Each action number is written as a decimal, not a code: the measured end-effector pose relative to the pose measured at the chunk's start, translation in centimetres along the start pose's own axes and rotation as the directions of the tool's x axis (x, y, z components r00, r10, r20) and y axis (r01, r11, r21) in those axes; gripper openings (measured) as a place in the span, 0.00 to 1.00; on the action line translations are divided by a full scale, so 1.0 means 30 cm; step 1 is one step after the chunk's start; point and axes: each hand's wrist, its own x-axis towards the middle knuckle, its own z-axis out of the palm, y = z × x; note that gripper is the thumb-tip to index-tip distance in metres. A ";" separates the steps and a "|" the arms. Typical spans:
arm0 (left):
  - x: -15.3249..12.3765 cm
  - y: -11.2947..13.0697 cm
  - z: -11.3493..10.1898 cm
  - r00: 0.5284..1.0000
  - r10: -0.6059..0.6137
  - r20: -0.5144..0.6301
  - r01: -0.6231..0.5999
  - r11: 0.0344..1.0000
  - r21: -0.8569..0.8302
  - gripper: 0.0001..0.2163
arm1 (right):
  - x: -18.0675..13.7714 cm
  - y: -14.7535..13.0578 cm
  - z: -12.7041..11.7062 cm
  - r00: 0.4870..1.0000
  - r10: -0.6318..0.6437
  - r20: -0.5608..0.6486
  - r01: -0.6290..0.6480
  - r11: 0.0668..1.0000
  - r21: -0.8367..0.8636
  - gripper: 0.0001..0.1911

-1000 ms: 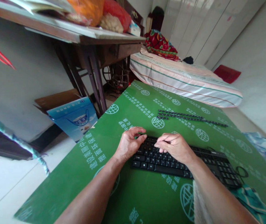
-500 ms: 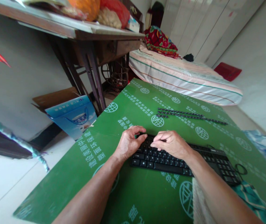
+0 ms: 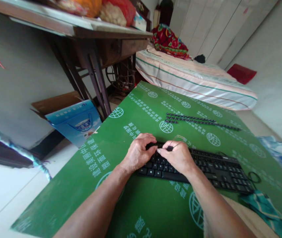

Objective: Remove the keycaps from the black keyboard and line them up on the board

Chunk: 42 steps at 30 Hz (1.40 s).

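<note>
A black keyboard [image 3: 205, 167] lies on a green printed board [image 3: 141, 205]. My left hand [image 3: 138, 153] is curled over the keyboard's top left corner and holds it down. Beside it, my right hand [image 3: 178, 157] rests on the left key rows. Its thumb and fingers are pinched on a small black piece [image 3: 170, 148] that looks like a keycap. The two hands nearly touch. Farther back on the board, long rows of small black keycaps [image 3: 200, 120] lie in lines.
A dark wooden table [image 3: 93, 62] with bags on top stands at the back left, with a blue carton [image 3: 75, 120] below it. A striped mattress [image 3: 195, 82] lies behind the board. A coiled cable [image 3: 254, 177] and a teal cloth [image 3: 267, 208] lie at the right.
My right hand has slid left along the keyboard to the left hand and closed into a pinch. The left hand has stayed on the corner.
</note>
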 end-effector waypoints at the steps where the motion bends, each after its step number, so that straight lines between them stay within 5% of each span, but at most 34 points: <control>1: -0.001 -0.003 0.002 1.000 0.008 0.000 -0.008 1.000 0.004 0.06 | -0.003 0.001 0.008 0.999 0.006 -0.044 -0.007 1.000 -0.025 0.10; 5: -0.008 -0.006 0.014 0.999 0.045 0.014 -0.045 0.999 0.022 0.07 | -0.017 0.008 0.032 0.983 -0.026 -0.183 0.010 0.996 -0.086 0.04; 17: -0.015 0.033 0.048 0.950 0.172 0.262 -0.200 0.976 0.085 0.09 | -0.036 0.048 0.061 0.952 -0.064 -0.299 0.102 0.988 0.114 0.06; 34: -0.013 0.033 0.051 0.951 0.134 0.278 -0.173 0.978 0.120 0.07 | -0.039 0.054 0.045 0.956 0.051 -0.289 0.085 0.895 0.438 0.11; 42: -0.015 0.024 0.044 0.976 0.096 0.195 -0.105 0.994 0.037 0.06 | -0.055 0.061 0.041 0.971 -0.047 -0.233 0.152 0.877 0.456 0.12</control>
